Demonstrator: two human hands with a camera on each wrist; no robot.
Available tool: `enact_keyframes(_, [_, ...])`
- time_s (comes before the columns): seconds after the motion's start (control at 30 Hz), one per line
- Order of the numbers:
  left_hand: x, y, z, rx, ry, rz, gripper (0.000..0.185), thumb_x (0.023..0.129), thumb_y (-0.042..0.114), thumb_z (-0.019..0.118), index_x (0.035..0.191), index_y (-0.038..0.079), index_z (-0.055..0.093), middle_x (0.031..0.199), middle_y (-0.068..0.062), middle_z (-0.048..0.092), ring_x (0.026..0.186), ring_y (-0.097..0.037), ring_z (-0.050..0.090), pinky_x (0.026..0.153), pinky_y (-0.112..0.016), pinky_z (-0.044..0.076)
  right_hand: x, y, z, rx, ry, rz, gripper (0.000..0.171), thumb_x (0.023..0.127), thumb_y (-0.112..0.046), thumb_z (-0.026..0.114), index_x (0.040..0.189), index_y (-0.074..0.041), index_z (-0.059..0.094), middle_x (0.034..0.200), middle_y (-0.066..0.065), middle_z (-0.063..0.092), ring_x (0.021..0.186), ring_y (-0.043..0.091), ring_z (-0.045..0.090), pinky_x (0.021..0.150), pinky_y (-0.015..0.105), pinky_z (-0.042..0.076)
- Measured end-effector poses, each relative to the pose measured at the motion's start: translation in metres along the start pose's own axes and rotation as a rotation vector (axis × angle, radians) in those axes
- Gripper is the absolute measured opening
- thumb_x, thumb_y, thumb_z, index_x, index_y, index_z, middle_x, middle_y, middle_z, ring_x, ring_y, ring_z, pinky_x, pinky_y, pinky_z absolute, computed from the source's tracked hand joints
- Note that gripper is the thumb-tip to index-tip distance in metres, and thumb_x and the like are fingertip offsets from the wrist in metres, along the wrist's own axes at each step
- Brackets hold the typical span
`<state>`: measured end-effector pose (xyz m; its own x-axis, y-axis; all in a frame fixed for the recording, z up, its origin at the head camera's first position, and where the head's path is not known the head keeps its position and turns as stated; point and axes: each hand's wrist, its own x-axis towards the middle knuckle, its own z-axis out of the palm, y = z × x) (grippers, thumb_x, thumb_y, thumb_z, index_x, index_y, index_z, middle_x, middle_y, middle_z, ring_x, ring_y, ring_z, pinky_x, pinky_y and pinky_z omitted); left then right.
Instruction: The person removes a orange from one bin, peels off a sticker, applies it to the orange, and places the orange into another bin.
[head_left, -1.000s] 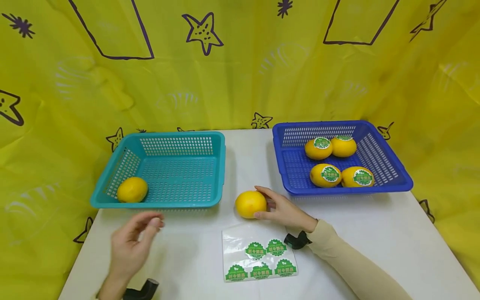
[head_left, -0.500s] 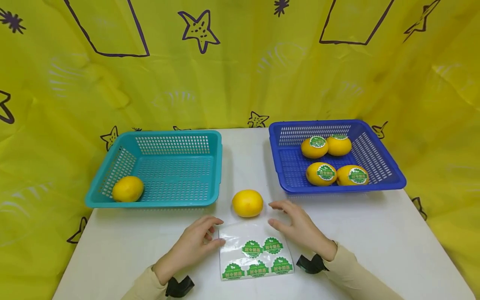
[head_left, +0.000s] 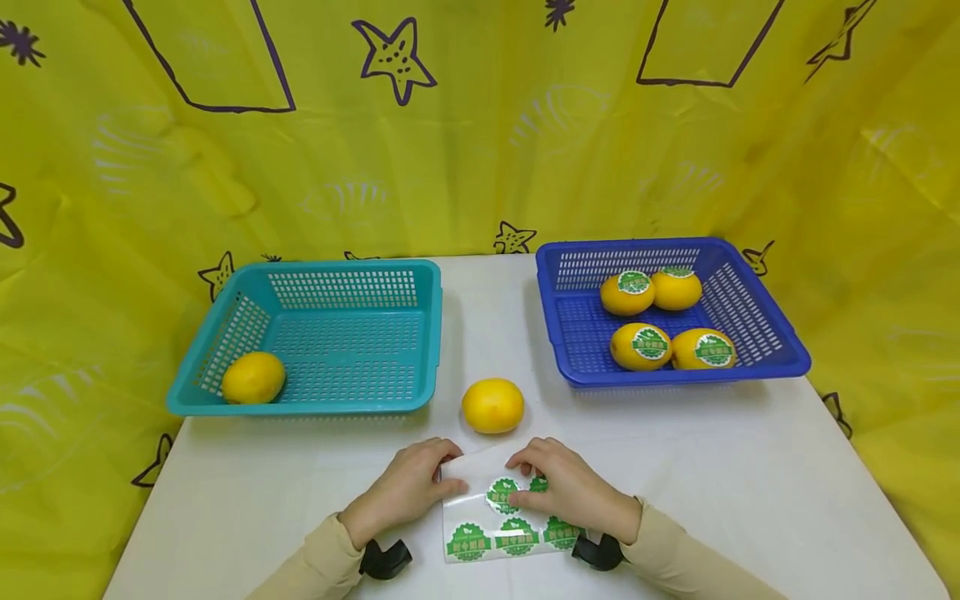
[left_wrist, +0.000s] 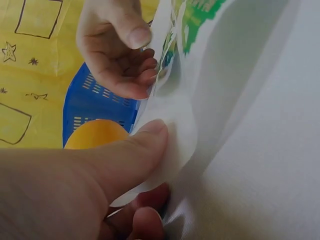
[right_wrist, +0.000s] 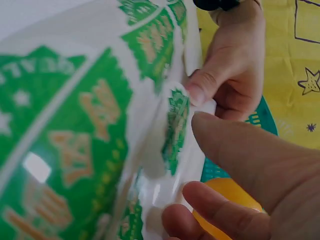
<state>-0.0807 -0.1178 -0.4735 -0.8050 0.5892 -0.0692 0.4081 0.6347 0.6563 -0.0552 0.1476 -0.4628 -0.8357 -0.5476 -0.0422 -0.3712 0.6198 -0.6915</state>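
A sheet of round green stickers (head_left: 476,510) lies on the white table in front of me. My left hand (head_left: 411,485) pinches its far left corner between thumb and fingers; the left wrist view shows the thumb pressed on the white backing (left_wrist: 180,142), which is lifted off the table. Over the sheet's right part hovers my right hand (head_left: 568,487), thumb and fingers apart near one sticker (right_wrist: 176,127), holding nothing that I can see. A plain yellow lemon (head_left: 492,406) rests on the table just beyond the sheet.
At the left stands a teal basket (head_left: 360,406) with one unlabelled lemon (head_left: 253,378) inside. A blue basket (head_left: 678,377) at the right holds several lemons with green stickers (head_left: 650,342). Behind the table hangs a yellow patterned cloth (head_left: 457,158).
My right hand has let go of the lemon and moved back over the sheet. The left hand has come from the left and taken hold of the sheet's corner.
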Motion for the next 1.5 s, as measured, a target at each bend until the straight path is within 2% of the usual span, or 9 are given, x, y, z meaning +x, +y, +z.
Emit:
enact_keyframes(0.23, [0.002, 0.000, -0.003, -0.054, -0.016, -0.005, 0.014, 0.089, 0.027, 0.073, 0.095, 0.014, 0.071, 0.065, 0.015, 0.048, 0.059, -0.004, 0.043, 0.057, -0.024, 0.037, 0.000, -0.003, 0.006, -0.048, 0.019, 0.006, 0.028, 0.083, -0.032, 0.080, 0.100, -0.015, 0.065, 0.085, -0.010, 0.048, 0.082, 0.009, 0.044, 0.071, 0.026, 0.040])
enact_keyframes(0.43, [0.001, 0.001, -0.003, -0.069, -0.001, -0.009, 0.014, 0.091, 0.030, 0.071, 0.090, 0.016, 0.071, 0.061, 0.014, 0.046, 0.056, -0.003, 0.041, 0.054, -0.024, 0.035, -0.001, -0.004, 0.009, -0.072, 0.049, 0.006, 0.027, 0.084, -0.030, 0.079, 0.102, -0.015, 0.065, 0.088, -0.010, 0.048, 0.083, 0.009, 0.044, 0.071, 0.026, 0.041])
enact_keyframes(0.53, [0.000, 0.002, -0.003, -0.057, -0.001, -0.010, 0.015, 0.091, 0.030, 0.071, 0.086, 0.016, 0.070, 0.059, 0.013, 0.045, 0.055, -0.003, 0.040, 0.053, -0.023, 0.033, -0.002, -0.005, 0.011, -0.092, 0.038, 0.007, 0.032, 0.083, -0.033, 0.079, 0.107, -0.016, 0.064, 0.090, -0.010, 0.047, 0.085, 0.009, 0.044, 0.073, 0.026, 0.041])
enact_keyframes(0.73, [-0.003, 0.003, -0.003, -0.009, 0.007, 0.000, 0.019, 0.091, 0.032, 0.071, 0.080, 0.018, 0.065, 0.057, 0.012, 0.042, 0.054, -0.004, 0.039, 0.053, -0.024, 0.033, -0.002, -0.005, 0.015, -0.116, 0.018, -0.009, 0.028, 0.084, -0.031, 0.078, 0.106, -0.017, 0.066, 0.092, -0.009, 0.045, 0.086, 0.009, 0.043, 0.075, 0.026, 0.041])
enact_keyframes(0.87, [-0.003, 0.003, -0.002, 0.011, 0.012, -0.005, 0.020, 0.091, 0.033, 0.071, 0.079, 0.019, 0.062, 0.057, 0.012, 0.042, 0.055, -0.005, 0.039, 0.054, -0.025, 0.032, -0.002, -0.004, 0.017, -0.104, 0.014, -0.033, 0.033, 0.085, -0.031, 0.077, 0.113, -0.019, 0.065, 0.094, -0.008, 0.044, 0.084, 0.009, 0.042, 0.073, 0.025, 0.040])
enact_keyframes(1.03, [-0.002, 0.002, 0.000, 0.024, 0.017, -0.003, 0.020, 0.090, 0.031, 0.072, 0.078, 0.020, 0.060, 0.058, 0.013, 0.041, 0.055, -0.004, 0.039, 0.053, -0.023, 0.032, -0.001, -0.003, 0.018, -0.114, 0.033, -0.069, 0.026, 0.086, -0.028, 0.077, 0.108, -0.018, 0.067, 0.092, -0.008, 0.043, 0.081, 0.009, 0.040, 0.071, 0.024, 0.038])
enact_keyframes(1.23, [0.000, -0.001, 0.002, 0.030, 0.027, 0.003, 0.022, 0.090, 0.031, 0.072, 0.077, 0.020, 0.059, 0.058, 0.013, 0.041, 0.054, -0.004, 0.039, 0.052, -0.023, 0.032, 0.000, -0.002, 0.020, -0.126, 0.031, -0.093, 0.031, 0.087, -0.028, 0.076, 0.115, -0.020, 0.066, 0.094, -0.006, 0.044, 0.081, 0.009, 0.041, 0.070, 0.025, 0.037])
enact_keyframes(1.4, [-0.001, -0.001, 0.001, 0.024, 0.014, -0.017, 0.022, 0.090, 0.032, 0.072, 0.078, 0.019, 0.060, 0.057, 0.012, 0.041, 0.053, -0.004, 0.039, 0.051, -0.023, 0.032, 0.001, -0.002, 0.020, -0.099, 0.016, -0.087, 0.025, 0.087, -0.025, 0.076, 0.108, -0.019, 0.065, 0.094, -0.008, 0.039, 0.082, 0.010, 0.039, 0.071, 0.026, 0.035])
enact_keyframes(1.5, [-0.002, -0.001, 0.001, 0.024, 0.040, -0.015, 0.023, 0.089, 0.032, 0.073, 0.081, 0.016, 0.059, 0.060, 0.010, 0.042, 0.055, -0.005, 0.039, 0.051, -0.023, 0.033, 0.000, -0.003, 0.020, -0.092, 0.019, -0.083, 0.023, 0.087, -0.022, 0.076, 0.106, -0.019, 0.063, 0.095, -0.009, 0.041, 0.085, 0.011, 0.041, 0.074, 0.028, 0.037])
